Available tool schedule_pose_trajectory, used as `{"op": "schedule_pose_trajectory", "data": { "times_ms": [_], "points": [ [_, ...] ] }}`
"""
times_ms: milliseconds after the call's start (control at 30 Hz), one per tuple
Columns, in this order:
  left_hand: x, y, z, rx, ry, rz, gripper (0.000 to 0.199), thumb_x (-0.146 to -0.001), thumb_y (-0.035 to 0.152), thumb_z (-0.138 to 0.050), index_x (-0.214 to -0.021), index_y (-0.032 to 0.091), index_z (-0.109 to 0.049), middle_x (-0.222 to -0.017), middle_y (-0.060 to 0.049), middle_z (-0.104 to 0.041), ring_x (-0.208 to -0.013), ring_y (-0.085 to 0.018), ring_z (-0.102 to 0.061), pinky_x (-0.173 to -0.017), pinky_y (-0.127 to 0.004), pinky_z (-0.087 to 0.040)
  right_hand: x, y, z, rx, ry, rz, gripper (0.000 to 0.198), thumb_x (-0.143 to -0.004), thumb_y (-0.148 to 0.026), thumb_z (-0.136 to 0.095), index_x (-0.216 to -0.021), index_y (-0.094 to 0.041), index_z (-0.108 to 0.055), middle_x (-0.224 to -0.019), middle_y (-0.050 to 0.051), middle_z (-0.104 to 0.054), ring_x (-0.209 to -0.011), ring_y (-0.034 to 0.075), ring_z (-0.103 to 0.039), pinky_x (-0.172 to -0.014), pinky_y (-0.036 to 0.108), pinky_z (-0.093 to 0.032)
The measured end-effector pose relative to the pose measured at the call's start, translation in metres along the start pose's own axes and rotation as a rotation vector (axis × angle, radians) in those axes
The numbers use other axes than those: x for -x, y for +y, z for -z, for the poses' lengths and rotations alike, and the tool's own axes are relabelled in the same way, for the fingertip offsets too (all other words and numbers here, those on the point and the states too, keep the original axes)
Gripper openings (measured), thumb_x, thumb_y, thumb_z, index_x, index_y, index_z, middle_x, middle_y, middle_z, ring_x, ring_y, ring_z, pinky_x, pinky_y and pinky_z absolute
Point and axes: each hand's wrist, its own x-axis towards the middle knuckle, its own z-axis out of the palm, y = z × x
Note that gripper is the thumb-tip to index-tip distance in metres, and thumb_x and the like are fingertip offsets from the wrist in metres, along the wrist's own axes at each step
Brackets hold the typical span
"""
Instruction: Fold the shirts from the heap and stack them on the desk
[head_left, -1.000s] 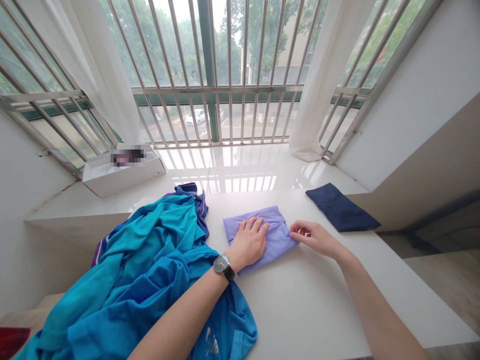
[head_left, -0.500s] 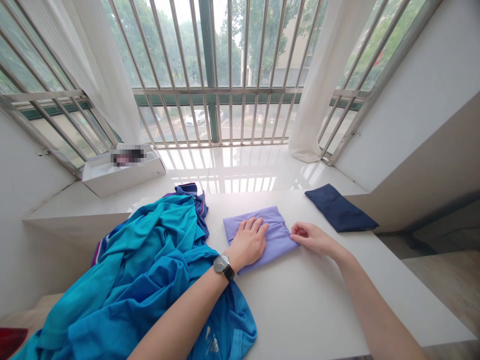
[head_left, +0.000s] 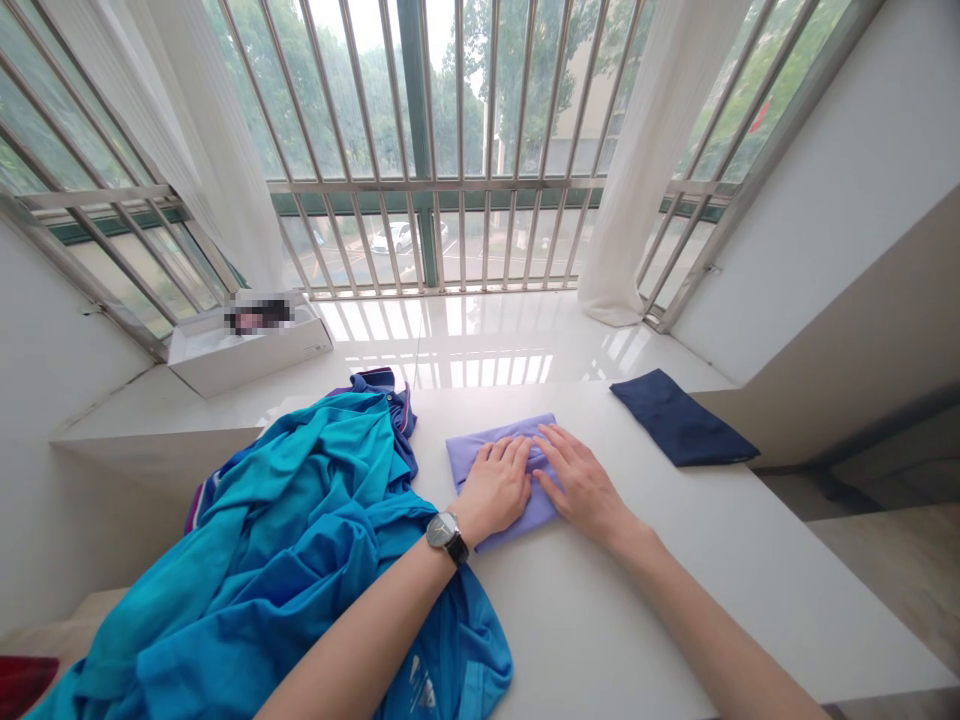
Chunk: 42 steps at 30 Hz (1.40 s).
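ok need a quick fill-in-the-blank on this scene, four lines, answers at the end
1. The left grip rests on a folded cloth coloured ____.
2. The watch is worn on the person's ____ wrist.
3. Seen from the person's side, the navy cloth lies to the ____ of that folded cloth.
4. The colour of the open box near the window bars is ____.

Missing words: lavender; left; right; white.

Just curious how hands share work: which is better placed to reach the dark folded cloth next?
Probably the right hand: it lies nearer the dark cloth, while the left hand rests farther off on the purple cloth.
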Motion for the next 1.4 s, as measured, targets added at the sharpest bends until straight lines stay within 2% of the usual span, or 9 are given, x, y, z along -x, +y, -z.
{"op": "schedule_pose_trajectory", "data": {
  "times_ms": [67,167,433,767,900,1000,1133,1267,1400],
  "points": [
    [0.0,-0.001,-0.002,-0.022,-0.008,0.008,0.051,-0.099,0.03,-0.034,-0.146,0.009,-0.036,-0.153,-0.016,-0.038,-0.139,-0.027,-0.036,-0.112,-0.044,-0.031,0.002,0.002,-0.015,0.086,-0.115,-0.002,0.054,-0.097,-0.036,-0.036,-0.145,-0.012,-0.044,-0.154,0.016,-0.039,-0.144,0.03,-0.031,-0.116,0.048,-0.031],
    [0.001,-0.005,-0.005,-0.056,-0.026,0.02,0.053,-0.101,0.036,-0.033,-0.146,0.009,-0.037,-0.155,-0.017,-0.036,-0.142,-0.029,-0.034,-0.114,-0.045,-0.029,0.005,0.015,-0.028,0.162,-0.244,-0.069,0.061,-0.098,-0.041,-0.031,-0.149,-0.008,-0.038,-0.157,0.018,-0.034,-0.146,0.029,-0.029,-0.117,0.046,-0.029],
    [0.006,-0.031,0.0,-0.088,-0.07,0.042,0.057,-0.102,0.044,-0.033,-0.147,0.01,-0.038,-0.154,-0.017,-0.037,-0.143,-0.03,-0.032,-0.117,-0.049,-0.024,0.001,0.016,-0.023,0.242,-0.361,-0.167,0.065,-0.099,-0.043,-0.025,-0.152,-0.005,-0.031,-0.16,0.016,-0.025,-0.148,0.025,-0.022,-0.121,0.041,-0.023],
    [-0.002,-0.038,0.007,0.112,0.06,0.012,0.031,-0.096,0.023,-0.051,-0.127,0.02,-0.055,-0.136,-0.009,-0.058,-0.126,-0.022,-0.051,-0.109,-0.041,-0.037,0.008,0.018,-0.026,0.263,-0.345,-0.218,0.065,-0.099,-0.042,-0.022,-0.153,-0.007,-0.03,-0.16,0.014,-0.027,-0.148,0.024,-0.022,-0.121,0.04,-0.022],
    [0.003,-0.029,0.021,0.016,0.019,-0.129,0.016,-0.098,0.019,-0.048,-0.103,0.02,-0.063,-0.111,-0.008,-0.066,-0.109,-0.022,-0.059,-0.1,-0.04,-0.043,0.021,0.024,-0.028,0.283,-0.308,-0.204,0.064,-0.099,-0.041,-0.023,-0.153,-0.008,-0.029,-0.159,0.014,-0.029,-0.147,0.026,-0.025,-0.12,0.041,-0.024],
    [0.018,-0.019,0.034,-0.009,-0.084,-0.216,0.022,-0.1,0.02,-0.042,-0.106,0.019,-0.064,-0.108,-0.009,-0.066,-0.104,-0.022,-0.061,-0.096,-0.038,-0.045,0.03,0.038,-0.022,0.287,-0.273,-0.088,0.062,-0.099,-0.037,-0.025,-0.154,-0.009,-0.028,-0.158,0.014,-0.032,-0.146,0.025,-0.028,-0.119,0.041,-0.028],
    [0.052,0.006,0.044,0.023,-0.111,-0.264,0.041,-0.101,0.039,-0.043,-0.133,0.015,-0.052,-0.136,-0.014,-0.056,-0.124,-0.028,-0.052,-0.105,-0.041,-0.038,0.036,0.046,-0.001,0.292,-0.2,0.051,0.06,-0.098,-0.03,-0.031,-0.154,-0.01,-0.027,-0.155,0.015,-0.037,-0.144,0.026,-0.032,-0.117,0.046,-0.033],
    [0.086,0.041,0.05,0.026,-0.155,-0.246,0.083,-0.092,0.071,-0.038,-0.145,0.007,-0.039,-0.147,-0.022,-0.044,-0.132,-0.036,-0.043,-0.106,-0.047,-0.034,0.064,0.012,0.022,0.253,-0.062,0.104,0.058,-0.097,-0.022,-0.036,-0.153,-0.012,-0.03,-0.157,0.013,-0.035,-0.146,0.026,-0.028,-0.118,0.046,-0.031],
    [0.113,0.074,0.054,0.03,-0.203,-0.225,0.095,-0.088,0.077,-0.035,-0.148,0.003,-0.034,-0.15,-0.027,-0.037,-0.134,-0.04,-0.039,-0.107,-0.05,-0.031,0.124,-0.033,0.039,0.103,-0.203,0.158,0.068,-0.096,-0.04,-0.048,-0.156,-0.018,-0.025,-0.16,0.01,-0.029,-0.145,0.027,-0.031,-0.114,0.043,-0.038]
  ]
}}
